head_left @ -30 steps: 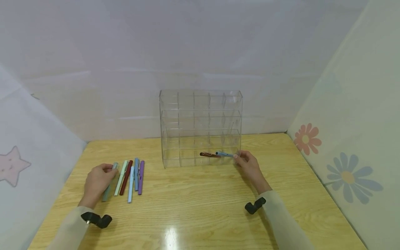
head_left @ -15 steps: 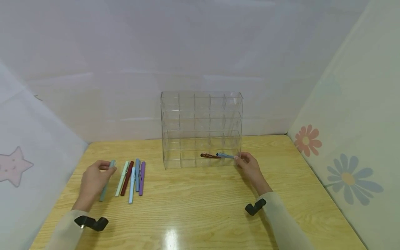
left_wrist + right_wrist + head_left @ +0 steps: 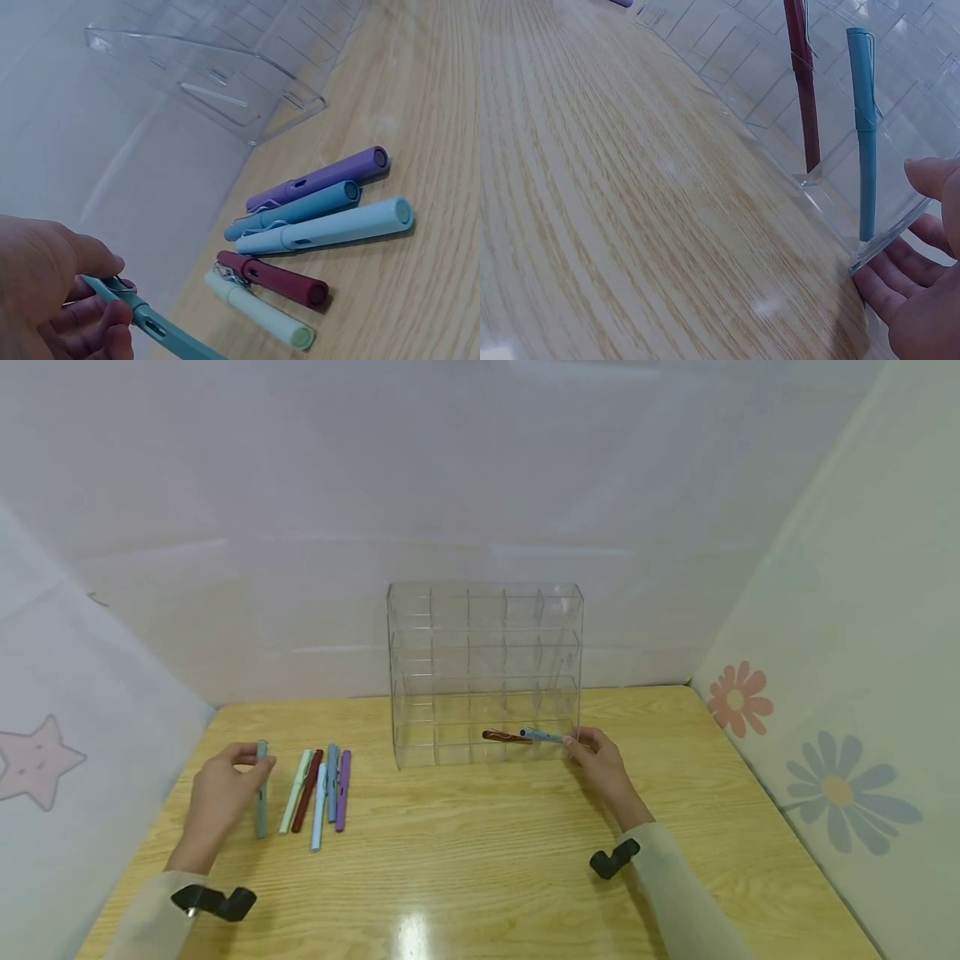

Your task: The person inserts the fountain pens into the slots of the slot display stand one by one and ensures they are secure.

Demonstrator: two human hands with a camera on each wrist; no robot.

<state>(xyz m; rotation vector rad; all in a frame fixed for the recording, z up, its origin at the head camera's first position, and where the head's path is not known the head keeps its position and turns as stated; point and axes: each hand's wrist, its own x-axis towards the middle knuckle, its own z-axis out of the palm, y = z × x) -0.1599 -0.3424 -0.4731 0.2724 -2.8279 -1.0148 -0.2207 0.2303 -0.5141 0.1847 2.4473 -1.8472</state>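
In the head view my left hand pinches a grey-green pen near its clip end; the left wrist view shows thumb and fingers round the cap. Beside it on the table lie several capped pens: a pale green pen, a dark red pen, a light blue pen, a blue pen and a purple pen. My right hand grips the right side of a clear acrylic rack, thumb in front. In its lowest row stand another dark red pen and another blue pen.
The rack stands upright near the back of the wooden table, divided into rows of compartments. Pale cloth walls close off the back and both sides. Bare table lies between the loose pens and my right arm.
My left hand has drawn the grey-green pen slightly left, away from the other pens, and the pen has swung from slanted to nearly straight. The right hand keeps its place on the rack.
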